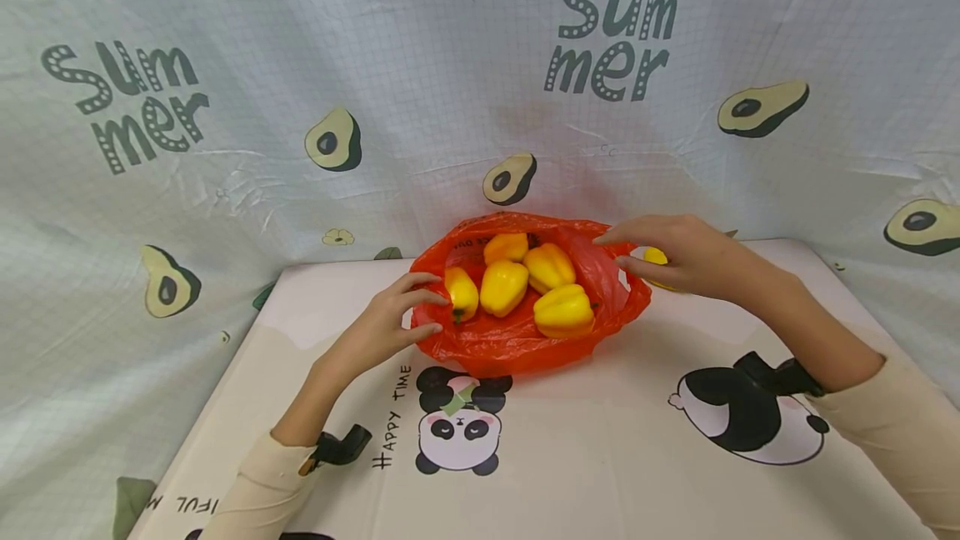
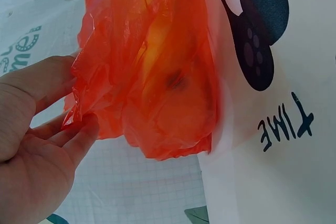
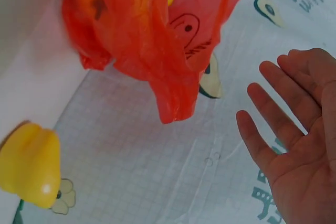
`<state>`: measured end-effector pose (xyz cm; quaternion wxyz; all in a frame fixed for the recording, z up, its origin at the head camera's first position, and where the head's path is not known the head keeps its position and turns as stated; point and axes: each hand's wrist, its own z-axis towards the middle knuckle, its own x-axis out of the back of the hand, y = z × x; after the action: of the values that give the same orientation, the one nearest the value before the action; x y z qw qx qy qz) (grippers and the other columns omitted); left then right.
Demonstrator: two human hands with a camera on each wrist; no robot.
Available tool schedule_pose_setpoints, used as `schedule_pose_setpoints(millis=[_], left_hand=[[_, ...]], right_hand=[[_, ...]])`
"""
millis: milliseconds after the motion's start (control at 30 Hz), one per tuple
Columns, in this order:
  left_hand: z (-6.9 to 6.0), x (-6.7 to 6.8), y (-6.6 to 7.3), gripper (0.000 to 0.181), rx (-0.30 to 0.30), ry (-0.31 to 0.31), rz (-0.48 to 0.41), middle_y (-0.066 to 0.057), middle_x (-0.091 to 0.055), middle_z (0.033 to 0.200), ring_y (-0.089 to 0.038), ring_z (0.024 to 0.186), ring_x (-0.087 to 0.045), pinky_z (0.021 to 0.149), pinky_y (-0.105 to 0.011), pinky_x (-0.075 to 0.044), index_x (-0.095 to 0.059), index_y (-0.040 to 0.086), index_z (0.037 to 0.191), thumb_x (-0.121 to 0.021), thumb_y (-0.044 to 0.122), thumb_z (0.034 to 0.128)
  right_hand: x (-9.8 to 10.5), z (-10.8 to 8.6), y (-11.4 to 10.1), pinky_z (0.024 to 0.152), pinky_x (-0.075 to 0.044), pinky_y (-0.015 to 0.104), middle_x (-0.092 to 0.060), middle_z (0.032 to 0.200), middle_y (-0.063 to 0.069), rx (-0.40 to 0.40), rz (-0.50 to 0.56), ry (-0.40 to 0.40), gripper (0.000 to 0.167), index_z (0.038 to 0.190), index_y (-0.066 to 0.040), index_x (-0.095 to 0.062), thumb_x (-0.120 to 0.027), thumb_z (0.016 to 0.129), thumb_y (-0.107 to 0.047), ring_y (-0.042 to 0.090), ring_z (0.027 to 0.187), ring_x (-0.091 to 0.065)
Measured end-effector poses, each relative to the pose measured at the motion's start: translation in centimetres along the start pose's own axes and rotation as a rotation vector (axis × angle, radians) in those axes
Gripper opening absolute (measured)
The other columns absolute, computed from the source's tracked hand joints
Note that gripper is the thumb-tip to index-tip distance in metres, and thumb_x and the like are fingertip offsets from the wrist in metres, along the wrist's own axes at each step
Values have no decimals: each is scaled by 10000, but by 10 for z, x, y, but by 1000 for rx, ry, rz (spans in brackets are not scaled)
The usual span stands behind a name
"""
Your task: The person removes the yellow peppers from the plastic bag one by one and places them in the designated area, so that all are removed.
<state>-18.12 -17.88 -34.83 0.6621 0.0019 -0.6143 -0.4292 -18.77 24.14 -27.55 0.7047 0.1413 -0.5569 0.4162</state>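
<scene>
A red plastic bag (image 1: 510, 352) stands with its mouth spread wide, and several yellow bell peppers (image 1: 504, 288) lie inside. At the bag's left edge is my left hand (image 1: 382, 319). In the left wrist view the left hand (image 2: 42, 124) grips the bag's rim (image 2: 79, 100) between thumb and fingers. My right hand (image 1: 686, 252) is at the bag's right side. The right wrist view shows the right hand (image 3: 302, 140) with fingers extended, apart from the hanging bag handle (image 3: 177, 100) and holding nothing.
Another yellow bell pepper (image 1: 656, 257) lies outside the bag, partly hidden behind the right hand; the right wrist view shows this pepper (image 3: 32, 166) more fully. A panda-printed white cover (image 1: 570, 457) lies over the table. Behind it hangs an avocado-printed curtain (image 1: 435, 107).
</scene>
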Motion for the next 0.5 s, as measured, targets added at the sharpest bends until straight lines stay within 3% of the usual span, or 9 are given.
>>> schedule_pose_setpoints(millis=[267,400,500], left_hand=[[0,1,2,297,7,-6,-3,-119,-540,1410,-354,1345,-494,1093,-492,-462,-733,74,1155,-805,74,866],[1,1,2,298,10,-9,-8,-116,-538,1413,-354,1348,-490,1087,-494,-467,-732,78,1156,-803,73,867],[0,1,2,298,9,-7,-7,-112,-539,1412,-351,1346,-493,1084,-490,-471,-733,83,1157,-804,74,868]], right_hand=[[-2,10,-8,777,-631,381,-735,1201,76,22,-10,-23,359,1268,-148,-719,-765,912,-153,293,1051,-710],[-5,14,-10,691,-619,313,-750,1155,64,38,-18,-27,355,1255,-152,-731,-774,903,-143,230,872,-700],[-9,17,-11,722,-626,331,-753,1152,50,45,-4,-38,355,1247,-145,-737,-783,895,-134,237,895,-706]])
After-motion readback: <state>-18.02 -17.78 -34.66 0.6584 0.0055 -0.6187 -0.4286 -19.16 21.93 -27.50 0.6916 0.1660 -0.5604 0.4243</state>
